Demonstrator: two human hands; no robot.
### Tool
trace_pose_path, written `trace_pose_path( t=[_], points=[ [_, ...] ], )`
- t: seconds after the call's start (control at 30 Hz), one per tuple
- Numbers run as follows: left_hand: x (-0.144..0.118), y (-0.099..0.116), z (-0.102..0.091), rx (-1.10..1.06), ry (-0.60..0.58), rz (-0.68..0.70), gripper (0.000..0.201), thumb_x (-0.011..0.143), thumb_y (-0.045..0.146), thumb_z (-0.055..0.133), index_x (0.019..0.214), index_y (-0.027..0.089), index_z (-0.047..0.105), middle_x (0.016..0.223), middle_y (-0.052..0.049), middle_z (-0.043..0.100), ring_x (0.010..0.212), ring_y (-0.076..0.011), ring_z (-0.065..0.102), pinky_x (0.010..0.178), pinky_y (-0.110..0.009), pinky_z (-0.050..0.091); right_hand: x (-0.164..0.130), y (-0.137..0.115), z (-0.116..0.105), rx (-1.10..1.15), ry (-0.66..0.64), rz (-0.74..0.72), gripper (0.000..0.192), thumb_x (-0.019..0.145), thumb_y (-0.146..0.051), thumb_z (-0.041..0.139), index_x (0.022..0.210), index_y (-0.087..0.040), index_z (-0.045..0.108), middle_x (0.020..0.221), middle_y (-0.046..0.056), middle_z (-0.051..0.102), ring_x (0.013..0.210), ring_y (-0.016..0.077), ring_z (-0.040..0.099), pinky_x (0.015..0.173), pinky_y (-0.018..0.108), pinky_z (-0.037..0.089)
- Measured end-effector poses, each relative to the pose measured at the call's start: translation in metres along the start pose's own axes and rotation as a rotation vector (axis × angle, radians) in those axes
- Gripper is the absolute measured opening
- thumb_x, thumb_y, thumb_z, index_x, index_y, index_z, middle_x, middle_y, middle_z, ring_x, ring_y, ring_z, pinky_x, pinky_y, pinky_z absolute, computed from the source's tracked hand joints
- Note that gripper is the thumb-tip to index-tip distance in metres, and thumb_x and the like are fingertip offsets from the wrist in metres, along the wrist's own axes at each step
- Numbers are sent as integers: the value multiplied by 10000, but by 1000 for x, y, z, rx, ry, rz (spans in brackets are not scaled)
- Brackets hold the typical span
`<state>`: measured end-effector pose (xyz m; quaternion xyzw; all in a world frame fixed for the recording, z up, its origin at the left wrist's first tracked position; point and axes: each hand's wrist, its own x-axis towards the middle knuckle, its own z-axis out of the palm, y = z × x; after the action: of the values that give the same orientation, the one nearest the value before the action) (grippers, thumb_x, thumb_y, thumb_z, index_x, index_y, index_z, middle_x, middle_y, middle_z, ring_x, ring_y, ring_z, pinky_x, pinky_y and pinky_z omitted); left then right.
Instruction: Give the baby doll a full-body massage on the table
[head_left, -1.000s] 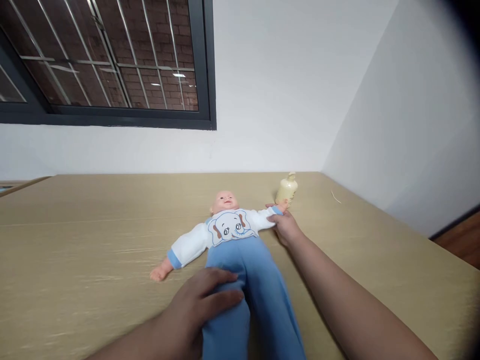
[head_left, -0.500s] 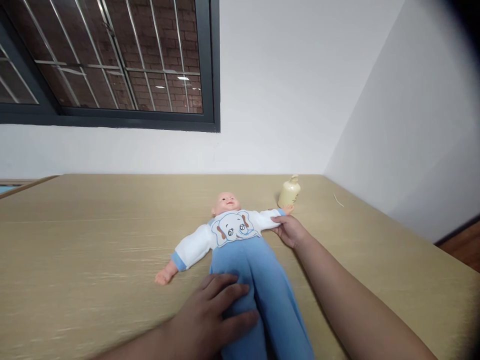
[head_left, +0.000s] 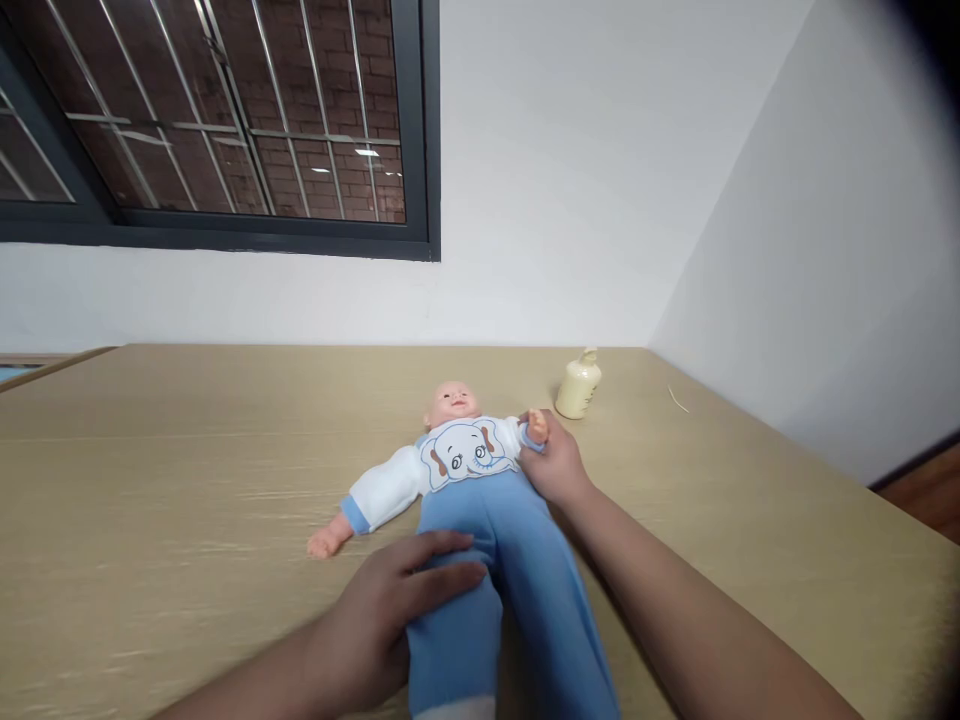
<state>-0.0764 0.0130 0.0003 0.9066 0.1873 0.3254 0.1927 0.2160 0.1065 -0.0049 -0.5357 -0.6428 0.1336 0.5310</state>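
Left hand (head_left: 390,610): flat and open on the doll's (head_left: 469,500) near trouser leg.
Right hand (head_left: 551,465): closed round the doll's sleeve, folding it toward the chest.
Doll: on its back, mid-table (head_left: 150,480).
Next: probably steady holding.
Hidden: feet cut off; bottle (head_left: 577,385) label unreadable.

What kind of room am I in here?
Probably a plain indoor room, maybe a home: a wide tan wooden table against bare white walls, and a dark-framed barred window facing a brick wall.
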Motion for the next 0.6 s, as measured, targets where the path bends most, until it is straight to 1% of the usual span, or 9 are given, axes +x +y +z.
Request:
trace_pose_path(
  t=[0.03, 0.1, 0.2, 0.27, 0.37, 0.43, 0.5, 0.6],
  points=[
    [1, -1, -1, -12, 7, -6, 551, 872, 145, 616, 1389, 314, 528, 1420, -106, 535, 1215, -260, 607, 954, -343, 553, -1, -6, 0, -117, -48, -76, 375, 705, -150, 557, 1069, -214, 616, 1046, 42, 655, 979, 236, 607, 893, 367, 471],
    [4, -3, -3, -28, 31, -7, 528, 882, 153, 621, 1380, 306, 539, 1395, -108, 554, 1181, -249, 628, 940, -333, 558, -3, -16, 0, -283, -137, -166, 429, 732, -140, 562, 1155, -202, 606, 1103, 68, 647, 1038, 245, 582, 929, 364, 451],
    [10, -6, -5, -20, 84, -4, 490, 885, 175, 645, 1354, 293, 564, 1328, -108, 595, 1124, -238, 656, 911, -327, 566, -4, -28, 0, -499, -270, -204, 574, 739, -85, 549, 1295, -220, 569, 1120, 86, 624, 1059, 257, 545, 935, 356, 422],
    [15, -8, -7, -20, 113, -3, 476, 880, 183, 663, 1337, 289, 576, 1288, -104, 614, 1105, -233, 660, 902, -324, 565, -3, -35, 0, -641, -357, -218, 663, 759, -70, 541, 1390, -274, 518, 1078, 96, 606, 1006, 269, 538, 887, 361, 410],
    [19, -11, -7, -48, 123, 7, 484, 869, 172, 673, 1330, 285, 578, 1254, -100, 627, 1094, -226, 660, 900, -319, 559, -3, -42, 1, -799, -440, -248, 690, 817, -92, 523, 1460, -330, 448, 993, 116, 579, 891, 279, 529, 804, 374, 383],
    [19, -11, -7, -64, 115, 7, 496, 863, 159, 671, 1335, 279, 576, 1250, -104, 628, 1101, -229, 656, 908, -326, 555, -4, -45, 1, -840, -453, -251, 682, 833, -103, 511, 1469, -336, 437, 962, 124, 572, 846, 281, 524, 770, 377, 373],
    [19, -11, -7, -81, 109, 0, 499, 857, 158, 672, 1334, 275, 580, 1253, -109, 628, 1105, -234, 654, 913, -334, 554, -5, -45, 1, -823, -441, -234, 686, 825, -103, 516, 1466, -333, 443, 963, 126, 577, 846, 283, 529, 760, 373, 375],
    [18, -7, -11, -112, 85, -17, 495, 846, 181, 689, 1320, 288, 595, 1262, -104, 633, 1108, -242, 657, 913, -340, 555, -5, -37, -3, -670, -388, -167, 694, 771, -86, 547, 1422, -320, 495, 988, 103, 605, 919, 278, 555, 795, 356, 403]
  ],
)
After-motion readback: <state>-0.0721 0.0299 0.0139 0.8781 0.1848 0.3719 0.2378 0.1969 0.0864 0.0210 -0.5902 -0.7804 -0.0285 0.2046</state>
